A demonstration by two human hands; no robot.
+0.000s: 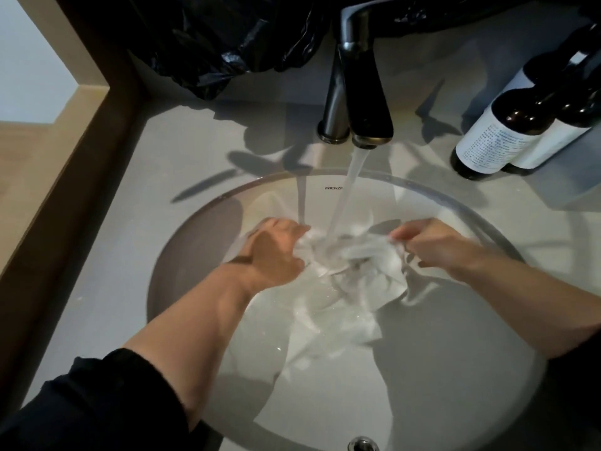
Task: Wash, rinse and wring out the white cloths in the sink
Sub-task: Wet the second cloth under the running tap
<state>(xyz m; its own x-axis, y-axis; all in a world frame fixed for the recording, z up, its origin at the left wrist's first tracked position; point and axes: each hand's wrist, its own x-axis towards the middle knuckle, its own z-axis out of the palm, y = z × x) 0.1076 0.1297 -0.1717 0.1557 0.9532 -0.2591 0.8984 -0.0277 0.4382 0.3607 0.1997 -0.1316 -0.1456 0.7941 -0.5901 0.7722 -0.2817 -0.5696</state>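
Under tap (pixel 367 102), left hand (pixel 276 249), right hand (pixel 435 244) hold white cloth (pixel 357 252) crosswise (bunched).

the sink (pixel 422 203) shows "faenz" printed on its back wall, cut off by the water; the bottle (pixel 497 138) label's fine print is too small to read.

Crumpled black plastic bag (pixel 227 43) is lying at the back left of the grey countertop (pixel 195 141). Two dark white-labelled bottles (pixel 497 138) are standing back right, touching each other.
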